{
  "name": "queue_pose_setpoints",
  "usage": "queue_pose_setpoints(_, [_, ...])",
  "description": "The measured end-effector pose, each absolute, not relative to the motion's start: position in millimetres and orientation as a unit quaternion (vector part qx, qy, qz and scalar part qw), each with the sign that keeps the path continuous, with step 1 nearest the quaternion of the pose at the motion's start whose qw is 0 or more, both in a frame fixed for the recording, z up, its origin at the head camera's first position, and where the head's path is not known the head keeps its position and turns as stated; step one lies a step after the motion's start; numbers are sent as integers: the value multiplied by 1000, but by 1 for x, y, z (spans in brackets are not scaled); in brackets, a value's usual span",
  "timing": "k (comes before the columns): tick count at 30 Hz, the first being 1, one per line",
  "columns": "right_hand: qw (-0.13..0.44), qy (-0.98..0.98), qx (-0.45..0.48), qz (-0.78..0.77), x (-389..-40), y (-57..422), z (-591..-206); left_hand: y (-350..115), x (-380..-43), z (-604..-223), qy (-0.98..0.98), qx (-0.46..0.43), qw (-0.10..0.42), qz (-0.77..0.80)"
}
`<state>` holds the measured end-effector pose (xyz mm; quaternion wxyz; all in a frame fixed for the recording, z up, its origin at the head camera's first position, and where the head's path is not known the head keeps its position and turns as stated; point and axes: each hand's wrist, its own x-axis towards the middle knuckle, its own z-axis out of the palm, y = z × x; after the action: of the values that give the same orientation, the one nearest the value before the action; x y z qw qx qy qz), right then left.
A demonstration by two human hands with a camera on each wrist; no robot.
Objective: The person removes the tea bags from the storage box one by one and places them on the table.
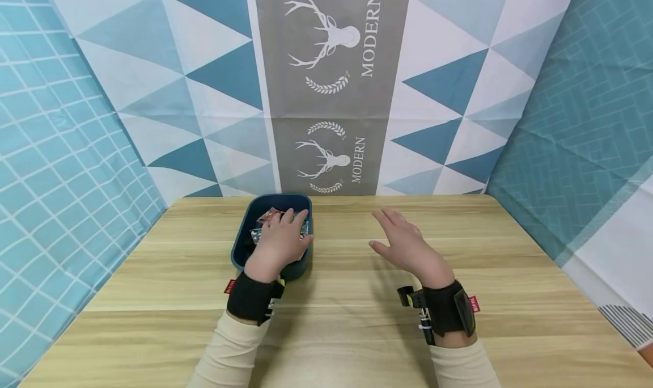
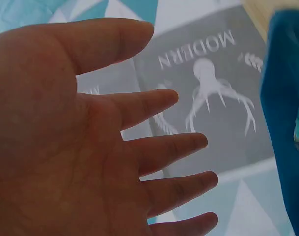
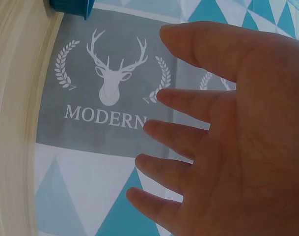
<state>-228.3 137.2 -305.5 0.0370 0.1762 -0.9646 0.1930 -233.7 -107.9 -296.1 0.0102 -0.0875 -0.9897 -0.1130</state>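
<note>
My left hand hovers over a dark blue bin, its fingers spread and nothing held. Inside the bin lie several shiny wrapped packets, among them a reddish packet near the back; the hand hides part of the contents. The left wrist view shows the same palm with straight fingers, and the bin's blue wall at the right edge. Over the table to the right, my right hand is raised with fingers extended and holds nothing. Its bare palm fills much of the right wrist view.
Both hands are above a light wood-grain table. Behind it hangs a patterned cloth with deer heads and triangles. A blue tiled-pattern cloth borders the left side, and a teal one the right.
</note>
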Motion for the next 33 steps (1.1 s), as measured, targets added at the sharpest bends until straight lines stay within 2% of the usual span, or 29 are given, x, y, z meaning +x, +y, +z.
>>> queue_pose_setpoints(8, [28, -964, 195, 181, -231, 121, -303, -170, -249, -291, -976, -41, -21, -212])
queue_pose_setpoints(16, [37, -956, 238, 165, -234, 91, -306, -222, -259, -295, -960, 34, -110, -254])
queue_pose_setpoints(21, [30, -948, 275, 155, -237, 64, -310, -233, -263, -303, -957, 44, -147, -246])
queue_pose_setpoints(33, [0, -933, 326, 155, -248, 3, -322, -234, -271, -322, -947, 38, -164, -273])
